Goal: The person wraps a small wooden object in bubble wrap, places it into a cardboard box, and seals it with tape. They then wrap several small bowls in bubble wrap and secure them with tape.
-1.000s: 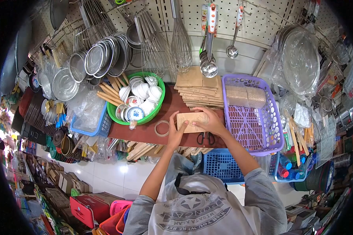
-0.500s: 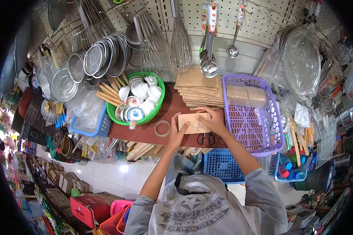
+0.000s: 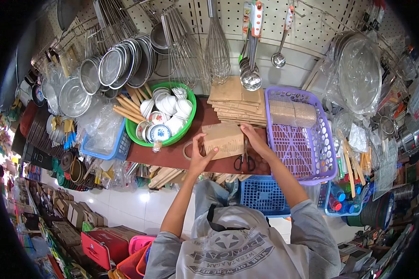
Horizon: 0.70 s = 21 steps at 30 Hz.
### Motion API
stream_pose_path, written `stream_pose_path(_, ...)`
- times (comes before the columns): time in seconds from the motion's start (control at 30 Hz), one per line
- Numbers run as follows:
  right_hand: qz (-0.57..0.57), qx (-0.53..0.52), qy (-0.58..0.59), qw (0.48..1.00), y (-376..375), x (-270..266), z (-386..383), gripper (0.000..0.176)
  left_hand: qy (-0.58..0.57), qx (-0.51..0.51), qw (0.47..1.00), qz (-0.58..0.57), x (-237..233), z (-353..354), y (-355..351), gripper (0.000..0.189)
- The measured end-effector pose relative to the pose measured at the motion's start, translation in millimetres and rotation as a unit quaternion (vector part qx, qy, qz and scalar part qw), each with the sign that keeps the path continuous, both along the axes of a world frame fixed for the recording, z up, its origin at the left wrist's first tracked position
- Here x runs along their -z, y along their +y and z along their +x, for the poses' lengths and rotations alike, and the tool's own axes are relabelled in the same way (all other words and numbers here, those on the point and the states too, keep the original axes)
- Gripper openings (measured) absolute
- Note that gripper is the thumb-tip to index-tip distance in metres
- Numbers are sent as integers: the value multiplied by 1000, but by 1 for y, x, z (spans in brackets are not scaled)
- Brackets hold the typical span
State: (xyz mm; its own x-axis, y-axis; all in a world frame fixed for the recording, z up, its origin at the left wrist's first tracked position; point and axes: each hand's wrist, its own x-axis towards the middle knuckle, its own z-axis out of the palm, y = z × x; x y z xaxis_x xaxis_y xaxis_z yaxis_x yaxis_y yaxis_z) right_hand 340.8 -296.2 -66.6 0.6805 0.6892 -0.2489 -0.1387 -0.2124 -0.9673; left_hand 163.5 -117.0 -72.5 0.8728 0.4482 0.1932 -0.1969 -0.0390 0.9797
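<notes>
A flat brown cardboard piece (image 3: 224, 141) with faint printing is held up over the reddish-brown table (image 3: 172, 160). My left hand (image 3: 201, 157) grips its left side, thumb on the near face. At the upper right corner, my right hand (image 3: 254, 138) pinches it. Just right of and below the cardboard lie black-handled scissors (image 3: 250, 163), their blades pointing away. A roll of tape (image 3: 186, 150) lies partly hidden behind my left hand. Beyond the hands is a stack of similar brown cardboard pieces (image 3: 235, 111).
Left, a green basin (image 3: 189, 122) holds white bowls, spoons and wooden handles. A purple basket (image 3: 333, 162) on the right contains a clear-wrapped bundle. Whisks (image 3: 216, 51), strainers (image 3: 111, 67) and ladles (image 3: 251, 79) hang at the back. A blue crate (image 3: 265, 197) stands below the table edge.
The cardboard has turned and shows a taller face. My left hand has moved left and down, over the tape roll. My right hand has shifted to the cardboard's upper right corner.
</notes>
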Motion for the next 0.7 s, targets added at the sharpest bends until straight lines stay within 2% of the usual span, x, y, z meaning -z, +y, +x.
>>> stream_pose_path(0.07, -33, -12, 128, 991, -5, -19, -10, 73, -11, 11, 999, 43, -3, -5, 5, 69)
stream_pose_path(0.1, -27, -87, 184, 979, -9, -46, -17, 84, -16, 9, 997, 79, -5, -9, 6, 67)
stream_pose_path(0.2, -80, -93, 124, 985, -6, -53, -33, 81, -18, -1, 978, 208, -8, -16, 10, 64)
stream_pose_path(0.27, -65, -72, 91, 991, -3, -56, -43, 82, -2, -19, 947, 320, -8, -22, 18, 64)
stream_pose_path(0.4, 3, -60, 16, 998, 4, -35, -55, 89, 9, -13, 922, 387, 11, -27, 35, 71)
stream_pose_path(0.5, 22, -72, -125, 989, 17, 43, -47, 94, 41, -1, 897, 441, 17, -26, 39, 77)
stream_pose_path(0.6, -9, -51, -182, 982, 22, 50, -54, 106, 50, -11, 869, 493, 36, -21, 41, 81)
stream_pose_path(0.7, -39, -32, -214, 975, 23, 40, -57, 101, 28, -20, 855, 518, 48, -12, 42, 79)
